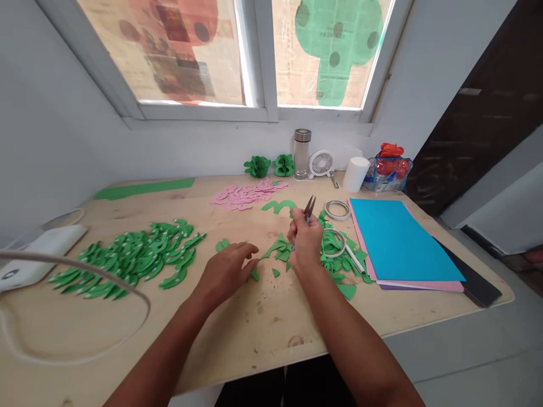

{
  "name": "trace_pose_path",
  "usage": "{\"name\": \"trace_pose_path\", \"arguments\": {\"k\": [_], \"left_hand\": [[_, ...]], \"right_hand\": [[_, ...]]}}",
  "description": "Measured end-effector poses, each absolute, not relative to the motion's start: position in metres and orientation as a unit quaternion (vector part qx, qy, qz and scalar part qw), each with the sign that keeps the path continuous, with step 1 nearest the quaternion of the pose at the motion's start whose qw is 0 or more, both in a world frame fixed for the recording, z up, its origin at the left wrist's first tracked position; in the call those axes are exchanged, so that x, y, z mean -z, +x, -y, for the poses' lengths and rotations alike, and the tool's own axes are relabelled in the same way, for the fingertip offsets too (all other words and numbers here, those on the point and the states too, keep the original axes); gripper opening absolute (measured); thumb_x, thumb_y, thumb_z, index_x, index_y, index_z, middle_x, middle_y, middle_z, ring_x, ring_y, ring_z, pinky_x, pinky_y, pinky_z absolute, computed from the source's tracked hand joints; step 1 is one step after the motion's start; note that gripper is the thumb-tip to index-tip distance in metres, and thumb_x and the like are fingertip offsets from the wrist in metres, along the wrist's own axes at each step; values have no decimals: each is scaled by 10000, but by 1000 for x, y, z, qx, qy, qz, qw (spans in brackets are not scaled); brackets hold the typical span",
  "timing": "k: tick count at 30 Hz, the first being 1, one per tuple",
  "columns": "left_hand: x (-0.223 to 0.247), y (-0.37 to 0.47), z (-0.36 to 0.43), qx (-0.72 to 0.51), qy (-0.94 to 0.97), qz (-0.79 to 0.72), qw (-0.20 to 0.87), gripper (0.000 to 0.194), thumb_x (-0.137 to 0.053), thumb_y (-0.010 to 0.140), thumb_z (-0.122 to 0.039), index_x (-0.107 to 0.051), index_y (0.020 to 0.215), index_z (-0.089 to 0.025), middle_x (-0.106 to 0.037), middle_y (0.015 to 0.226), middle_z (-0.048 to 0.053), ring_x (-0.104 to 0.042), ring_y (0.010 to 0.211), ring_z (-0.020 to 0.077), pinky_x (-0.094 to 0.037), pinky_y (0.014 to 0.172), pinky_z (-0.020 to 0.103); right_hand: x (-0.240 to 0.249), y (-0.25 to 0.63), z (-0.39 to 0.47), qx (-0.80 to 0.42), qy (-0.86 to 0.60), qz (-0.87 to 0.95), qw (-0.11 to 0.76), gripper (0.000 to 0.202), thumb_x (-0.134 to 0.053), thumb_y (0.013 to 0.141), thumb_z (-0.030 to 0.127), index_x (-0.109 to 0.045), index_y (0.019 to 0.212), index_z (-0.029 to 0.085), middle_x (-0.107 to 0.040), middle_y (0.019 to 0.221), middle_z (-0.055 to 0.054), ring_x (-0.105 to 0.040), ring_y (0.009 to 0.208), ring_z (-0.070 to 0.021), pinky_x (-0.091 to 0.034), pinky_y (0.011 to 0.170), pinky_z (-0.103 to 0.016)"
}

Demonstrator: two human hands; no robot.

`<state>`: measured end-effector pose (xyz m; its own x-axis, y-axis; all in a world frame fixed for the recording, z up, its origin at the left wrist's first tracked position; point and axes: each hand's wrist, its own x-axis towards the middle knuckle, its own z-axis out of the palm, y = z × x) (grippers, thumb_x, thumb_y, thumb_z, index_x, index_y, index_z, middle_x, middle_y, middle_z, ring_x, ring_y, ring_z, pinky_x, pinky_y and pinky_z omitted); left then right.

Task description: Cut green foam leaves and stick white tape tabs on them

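Observation:
My right hand (306,240) is closed around a pair of scissors (310,207); their blades point up and away, slightly parted. Over the table, my left hand (227,270) has its thumb apart from its fingers, with nothing visible between them. Green paper scraps (278,250) lie between the hands, and a small green piece (222,245) shows just behind the left fingers. Beyond the right hand rests a wavy green paper strip (278,206). More green cuttings (335,243) are heaped to its right, partly hidden by the wrist.
Dotted green cut-outs (139,254) are piled on the left, pink cut-outs (250,194) at the back. Tape rolls (338,210) and a white pen (355,259) lie right, beside blue paper sheets (403,240). A glass bottle (301,155) and fan (321,164) stand by the wall.

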<state>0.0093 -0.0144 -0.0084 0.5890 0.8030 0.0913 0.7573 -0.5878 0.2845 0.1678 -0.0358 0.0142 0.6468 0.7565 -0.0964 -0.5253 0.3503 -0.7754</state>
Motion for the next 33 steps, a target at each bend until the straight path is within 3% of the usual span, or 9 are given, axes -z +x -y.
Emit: {"name": "trace_pose_path", "arguments": {"k": [4, 9, 14, 24, 29, 33], "left_hand": [[7, 0, 27, -7, 922, -386, 24, 240, -504, 810, -164, -638, 1008, -174, -674, 964, 87, -592, 928, 255, -432, 742, 338], [10, -8, 33, 61, 936, -343, -56, 305, -473, 778, -10, -633, 983, -169, -645, 849, 93, -569, 833, 252, -416, 705, 349], [16, 0, 34, 68, 938, -330, -86, 253, -452, 817, -13, -628, 939, -147, -627, 827, 98, -561, 795, 239, -424, 702, 348], [19, 3, 32, 16, 918, -396, 17, 284, -444, 840, -99, -588, 1061, -204, -653, 932, 86, -567, 909, 240, -436, 745, 330], [15, 1, 18, 52, 926, -372, 32, 157, -481, 832, -143, -623, 875, -194, -634, 836, 78, -566, 816, 234, -402, 707, 324], [12, 8, 12, 65, 930, -359, 42, 163, -463, 824, -120, -613, 814, -183, -637, 805, 76, -558, 791, 223, -384, 685, 309]], "right_hand": [[-35, 186, 49, -380, -374, 133, 835, 306, -731, 609, 362, -493, 704, 195, -390, 411, 129, -248, 352, -25, -160, 345, -177], [-42, 201, 66, -389, -361, 154, 833, 280, -713, 666, 361, -492, 719, 198, -375, 444, 124, -241, 362, -28, -173, 360, -196], [-37, 209, 75, -406, -353, 149, 830, 275, -708, 691, 329, -467, 682, 197, -381, 448, 125, -240, 348, -26, -168, 361, -210], [-37, 216, 82, -426, -339, 145, 826, 255, -642, 772, 295, -418, 684, 210, -351, 454, 129, -219, 344, -27, -180, 365, -213], [-36, 216, 81, -451, -324, 135, 821, 263, -646, 776, 277, -417, 668, 203, -348, 454, 126, -226, 345, -24, -191, 364, -210], [-35, 214, 81, -461, -317, 133, 818, 276, -664, 757, 281, -424, 648, 199, -349, 451, 124, -227, 343, -24, -185, 356, -209]]}}
